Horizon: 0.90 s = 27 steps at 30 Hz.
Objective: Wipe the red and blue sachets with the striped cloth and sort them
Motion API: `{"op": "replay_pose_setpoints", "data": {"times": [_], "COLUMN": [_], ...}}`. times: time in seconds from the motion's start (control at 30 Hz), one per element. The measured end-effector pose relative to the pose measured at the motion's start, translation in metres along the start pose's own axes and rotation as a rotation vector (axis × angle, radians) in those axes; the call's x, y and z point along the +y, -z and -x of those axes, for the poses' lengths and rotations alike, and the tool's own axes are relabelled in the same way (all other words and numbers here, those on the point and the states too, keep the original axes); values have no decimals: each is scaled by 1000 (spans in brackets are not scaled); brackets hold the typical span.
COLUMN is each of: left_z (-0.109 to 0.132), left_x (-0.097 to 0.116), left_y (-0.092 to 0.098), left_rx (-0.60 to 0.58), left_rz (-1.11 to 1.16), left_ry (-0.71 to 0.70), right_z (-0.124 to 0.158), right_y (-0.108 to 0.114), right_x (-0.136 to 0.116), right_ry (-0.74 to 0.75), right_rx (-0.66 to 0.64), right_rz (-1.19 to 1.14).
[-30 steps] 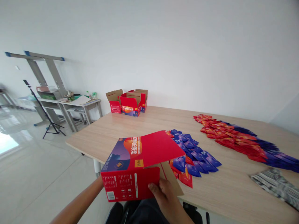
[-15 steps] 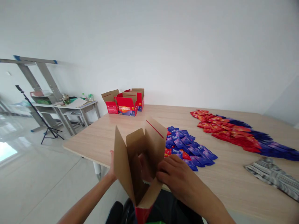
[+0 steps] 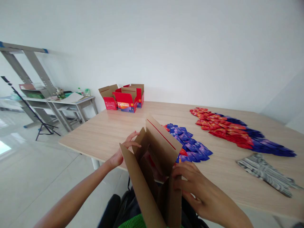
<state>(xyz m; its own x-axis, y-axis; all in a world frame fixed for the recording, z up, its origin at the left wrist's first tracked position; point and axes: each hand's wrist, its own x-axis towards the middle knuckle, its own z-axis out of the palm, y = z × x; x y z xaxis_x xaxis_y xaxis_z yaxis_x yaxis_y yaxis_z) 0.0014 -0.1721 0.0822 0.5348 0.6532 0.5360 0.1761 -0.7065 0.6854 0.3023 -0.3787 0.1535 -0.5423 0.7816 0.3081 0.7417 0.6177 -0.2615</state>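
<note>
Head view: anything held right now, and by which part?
Yes, a box: the right hand grips its near flap. The left hand is at the far flap; whether it grips is unclear.

A single cardboard carton (image 3: 148,177) is filling the lower centre of the frame, its nearest end running off the bottom edge. It is gaping open toward the camera and showing plain brown insides. A long flap (image 3: 163,136) crossed by a thin red line is standing up on the far right side; another long flap (image 3: 141,186) is slanting outward on the left. At the far end a short flap (image 3: 140,139) is sitting under the fingers of the left hand (image 3: 125,147), while the right hand (image 3: 192,182) is holding the right edge. Deep inside, something reddish is showing, too dim to tell.
</note>
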Motion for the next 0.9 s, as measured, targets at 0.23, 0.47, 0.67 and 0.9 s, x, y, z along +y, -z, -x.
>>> {"op": "replay_pose_setpoints", "data": {"times": [0.23, 0.47, 0.67, 0.9], "left_z": [28, 73, 92, 82], "left_x": [26, 36, 60, 77], "left_y": [-4, -18, -56, -74], "left_rx": [-30, -151, -205, -51], "left_rz": [-8, -180, -341, -372], "left_ry": [-136, -184, -486, -543], "right_z": [43, 65, 53, 35], "right_y": [-15, 0, -5, -1], "right_x": [30, 53, 26, -49], "right_ry": [-132, -114, -202, -327], "right_rx": [69, 22, 45, 143], "right_rz": [29, 156, 497, 716]}}
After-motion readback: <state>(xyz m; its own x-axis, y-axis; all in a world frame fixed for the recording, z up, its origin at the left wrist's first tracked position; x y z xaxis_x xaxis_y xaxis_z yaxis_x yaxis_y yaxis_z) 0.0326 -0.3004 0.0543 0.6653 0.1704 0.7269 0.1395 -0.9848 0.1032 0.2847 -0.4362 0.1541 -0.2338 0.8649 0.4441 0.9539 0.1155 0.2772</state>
